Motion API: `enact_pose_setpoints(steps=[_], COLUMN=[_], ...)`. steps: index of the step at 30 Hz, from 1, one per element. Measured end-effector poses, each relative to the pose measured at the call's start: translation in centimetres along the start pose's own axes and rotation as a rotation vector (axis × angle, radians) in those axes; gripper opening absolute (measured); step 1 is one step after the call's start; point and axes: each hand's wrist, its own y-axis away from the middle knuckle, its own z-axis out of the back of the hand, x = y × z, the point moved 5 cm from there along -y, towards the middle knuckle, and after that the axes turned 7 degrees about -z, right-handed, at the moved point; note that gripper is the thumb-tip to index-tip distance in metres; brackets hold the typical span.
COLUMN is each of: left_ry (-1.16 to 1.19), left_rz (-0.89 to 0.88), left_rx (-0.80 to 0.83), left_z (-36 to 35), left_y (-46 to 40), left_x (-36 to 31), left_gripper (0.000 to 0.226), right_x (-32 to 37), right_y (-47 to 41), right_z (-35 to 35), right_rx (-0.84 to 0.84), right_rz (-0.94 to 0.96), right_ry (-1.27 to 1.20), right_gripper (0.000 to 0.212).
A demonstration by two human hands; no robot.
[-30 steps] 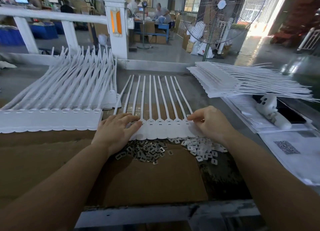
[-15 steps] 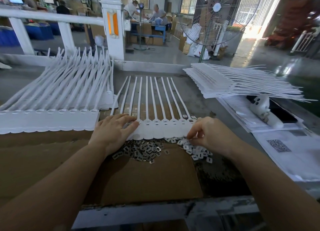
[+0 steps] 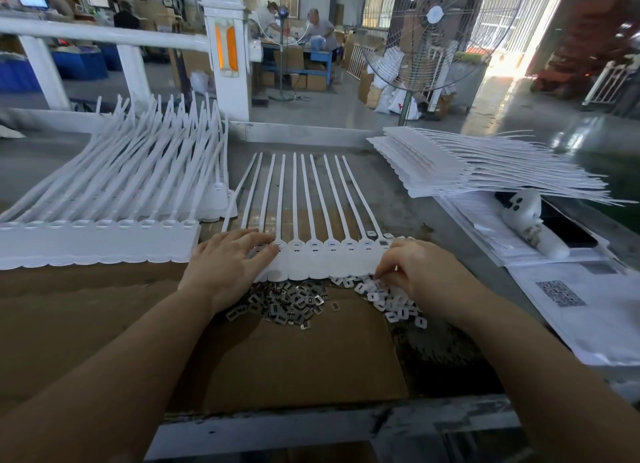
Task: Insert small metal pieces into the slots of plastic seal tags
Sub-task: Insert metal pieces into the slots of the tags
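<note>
Fingers (image 3: 384, 272) of right hand (image 3: 420, 275) curled, pinching into white pieces (image 3: 388, 299); metal pieces (image 3: 287, 303) leftward, nearer flat-pressing left hand (image 3: 225, 265); tag slots (image 3: 332, 246) just above.

Glossy workshop floor (image 3: 346, 109), sunlit doorway (image 3: 519, 29)

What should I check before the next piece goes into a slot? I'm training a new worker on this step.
1. Tag strip held flat: ok, left hand presses its left end.
2. Metal pieces within reach: ok, piled just below the strip.
3. White pieces nearby: ok, under the right hand.
4. Piece in the right grip: cannot tell, fingertips curl into the pile.
5. Slots facing up: ok.
6. Slots already filled: cannot tell, too small.
</note>
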Motion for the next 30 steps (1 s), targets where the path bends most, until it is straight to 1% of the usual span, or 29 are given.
enact_pose_setpoints(steps=[2,6,8,10,15,18,25,30], left_ry=[0.005,0.006,0.006,0.017,0.024,0.038,0.042,0.039], left_rz=[0.001,0.001,0.004,0.003,0.000,0.004,0.000,0.000], left_rx=[-0.001,-0.003,-0.001,-0.004,-0.015,-0.035,-0.042,-0.037], left_z=[0.0,0.1,0.1,0.1,0.1,0.2,0.3,0.3], left_y=[0.0,0.1,0.1,0.1,0.0,0.1,0.1,0.1], left_x=[-0.1,-0.1,-0.1,0.0,0.0,0.0,0.0,0.0], left_gripper=[0.053,0.053,0.053,0.052,0.051,0.048,0.049,0.051], right_x=[-0.1,-0.9,-1.6,-2.4,-3.2,-3.2,-2.2,-2.2], right_y=[-0.1,-0.9,-1.6,-2.3,-3.9,-4.6,-5.4,-5.6], right_z=[0.1,1.0,1.3,1.2,0.9,1.0,1.0,0.8], right_rx=[-0.033,-0.168,-0.215,-0.221,-0.186,-0.151,0.015,0.038], right_rz=[-0.001,-0.103,-0.155,-0.199,-0.242,-0.229,-0.160,-0.176], right_ry=[-0.034,-0.247,-0.273,-0.269,-0.208,-0.175,-0.090,-0.048], right_gripper=[0.012,0.011,0.013,0.014,0.016,0.015,0.019,0.019])
